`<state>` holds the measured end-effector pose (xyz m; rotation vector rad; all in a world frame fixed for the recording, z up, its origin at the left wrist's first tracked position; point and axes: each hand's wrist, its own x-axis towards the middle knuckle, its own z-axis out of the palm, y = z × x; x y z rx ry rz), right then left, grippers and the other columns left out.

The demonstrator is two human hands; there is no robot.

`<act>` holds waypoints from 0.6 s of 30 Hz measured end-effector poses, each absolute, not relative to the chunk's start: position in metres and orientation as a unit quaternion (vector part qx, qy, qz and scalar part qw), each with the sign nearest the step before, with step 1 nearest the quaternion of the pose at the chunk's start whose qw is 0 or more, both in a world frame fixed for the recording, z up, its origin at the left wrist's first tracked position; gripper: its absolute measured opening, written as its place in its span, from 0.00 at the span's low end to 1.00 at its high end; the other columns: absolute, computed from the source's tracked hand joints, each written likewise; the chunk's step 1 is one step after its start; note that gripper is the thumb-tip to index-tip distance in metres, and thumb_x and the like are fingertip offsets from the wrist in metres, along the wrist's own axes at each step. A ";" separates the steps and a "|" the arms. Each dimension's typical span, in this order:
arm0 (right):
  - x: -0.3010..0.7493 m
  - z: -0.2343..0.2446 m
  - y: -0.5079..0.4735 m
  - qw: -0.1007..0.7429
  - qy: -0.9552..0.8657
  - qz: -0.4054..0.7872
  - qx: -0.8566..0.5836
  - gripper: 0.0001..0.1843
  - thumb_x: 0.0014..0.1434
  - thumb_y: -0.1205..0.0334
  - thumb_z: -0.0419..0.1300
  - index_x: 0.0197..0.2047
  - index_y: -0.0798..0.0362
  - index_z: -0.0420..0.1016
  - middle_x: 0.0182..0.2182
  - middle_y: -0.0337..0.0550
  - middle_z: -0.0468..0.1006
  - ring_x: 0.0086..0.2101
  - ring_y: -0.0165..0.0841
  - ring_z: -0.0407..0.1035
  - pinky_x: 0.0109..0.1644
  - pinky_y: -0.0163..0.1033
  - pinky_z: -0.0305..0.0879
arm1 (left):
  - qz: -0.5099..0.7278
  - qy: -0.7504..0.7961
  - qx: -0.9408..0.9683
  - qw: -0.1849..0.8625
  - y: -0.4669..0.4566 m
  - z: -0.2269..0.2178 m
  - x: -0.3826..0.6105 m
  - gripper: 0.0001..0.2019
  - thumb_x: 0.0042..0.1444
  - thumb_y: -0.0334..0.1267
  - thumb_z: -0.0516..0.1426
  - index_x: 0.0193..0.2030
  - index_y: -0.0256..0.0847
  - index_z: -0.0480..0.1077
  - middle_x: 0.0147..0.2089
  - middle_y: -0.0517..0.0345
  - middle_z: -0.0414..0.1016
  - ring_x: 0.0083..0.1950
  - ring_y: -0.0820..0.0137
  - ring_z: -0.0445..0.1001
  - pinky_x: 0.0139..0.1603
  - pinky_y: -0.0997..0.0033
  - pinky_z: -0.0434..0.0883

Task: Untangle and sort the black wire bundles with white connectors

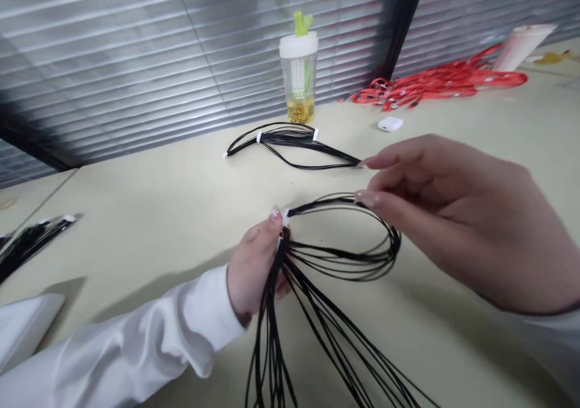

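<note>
My left hand (260, 257) is closed around a black wire harness (317, 311), its thumb pressing by a white connector (286, 217). From that grip one group of wires curves into a loop (344, 255) to the right, while other strands fan out downward past the bottom edge. My right hand (457, 220) hovers at the right with thumb and index finger apart. Its thumb tip overlaps the upper side of the loop; I cannot tell whether they touch. Beyond the fingers, a second black wire harness (290, 137) with white connectors lies on the table.
A lidded cup with yellow liquid (299, 81) stands by the window blinds (136, 51). Red lanyards (435, 84), a pale cup (521, 48) and a small white case (390, 124) are at the back right. More black wires (34, 245) and a white object (29, 326) lie left.
</note>
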<state>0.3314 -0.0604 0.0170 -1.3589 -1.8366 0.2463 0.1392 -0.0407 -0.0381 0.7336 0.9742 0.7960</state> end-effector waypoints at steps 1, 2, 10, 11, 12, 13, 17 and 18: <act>0.338 0.021 -0.058 0.396 -0.729 0.108 -0.548 0.08 0.54 0.61 0.56 0.37 0.55 0.69 0.24 0.37 0.71 0.21 0.24 0.63 0.23 0.30 0.60 | 0.369 0.432 0.319 0.759 -0.039 -0.039 0.138 0.21 0.54 0.53 0.50 0.22 0.38 0.55 0.11 0.68 0.51 0.08 0.82 0.49 0.06 0.83 0.50; 0.345 0.023 -0.055 0.362 -0.740 0.122 -0.554 0.06 0.54 0.61 0.56 0.33 0.55 0.70 0.21 0.37 0.70 0.19 0.23 0.62 0.21 0.30 0.58 | 0.374 0.412 0.305 0.773 -0.038 -0.040 0.137 0.20 0.55 0.53 0.49 0.22 0.38 0.55 0.12 0.68 0.50 0.08 0.82 0.48 0.07 0.83 0.50; 0.339 -0.001 -0.048 0.078 -0.824 0.344 -0.443 0.12 0.54 0.74 0.48 0.22 0.58 0.66 0.18 0.35 0.64 0.21 0.20 0.59 0.26 0.26 0.58 | 0.391 0.403 0.244 0.791 -0.038 -0.038 0.137 0.19 0.59 0.50 0.45 0.24 0.39 0.53 0.12 0.70 0.48 0.09 0.83 0.43 0.07 0.85 0.48; 0.326 -0.004 -0.052 0.132 -0.789 0.422 -0.426 0.12 0.54 0.76 0.45 0.25 0.58 0.65 0.22 0.36 0.66 0.23 0.19 0.61 0.27 0.24 0.60 | 0.389 0.411 0.252 0.785 -0.039 -0.038 0.138 0.19 0.59 0.50 0.45 0.23 0.38 0.53 0.12 0.70 0.48 0.08 0.83 0.44 0.07 0.85 0.48; 0.314 -0.006 -0.056 0.158 -0.744 0.485 -0.431 0.10 0.56 0.73 0.45 0.27 0.58 0.64 0.22 0.35 0.66 0.20 0.19 0.59 0.23 0.24 0.59 | 0.387 0.419 0.263 0.778 -0.040 -0.037 0.138 0.20 0.59 0.51 0.45 0.23 0.38 0.53 0.11 0.69 0.49 0.08 0.83 0.45 0.06 0.85 0.48; 0.302 -0.008 -0.059 0.182 -0.731 0.518 -0.406 0.09 0.57 0.70 0.46 0.29 0.58 0.64 0.22 0.35 0.65 0.19 0.20 0.58 0.21 0.25 0.58 | 0.385 0.426 0.276 0.771 -0.040 -0.037 0.139 0.21 0.58 0.51 0.45 0.22 0.38 0.53 0.11 0.69 0.50 0.07 0.83 0.46 0.06 0.85 0.48; 0.278 -0.016 -0.065 0.284 -0.696 0.558 -0.351 0.09 0.59 0.64 0.46 0.30 0.57 0.63 0.25 0.39 0.66 0.25 0.24 0.62 0.33 0.31 0.65 | 0.381 0.424 0.341 0.748 -0.043 -0.038 0.139 0.23 0.58 0.53 0.45 0.21 0.37 0.55 0.11 0.66 0.53 0.07 0.81 0.50 0.05 0.84 0.50; 0.277 -0.018 -0.066 0.307 -0.663 0.586 -0.351 0.09 0.58 0.62 0.48 0.29 0.56 0.62 0.26 0.40 0.66 0.28 0.26 0.64 0.37 0.32 0.65 | 0.381 0.425 0.353 0.741 -0.044 -0.039 0.139 0.23 0.57 0.54 0.45 0.20 0.37 0.56 0.11 0.66 0.54 0.07 0.81 0.50 0.05 0.84 0.51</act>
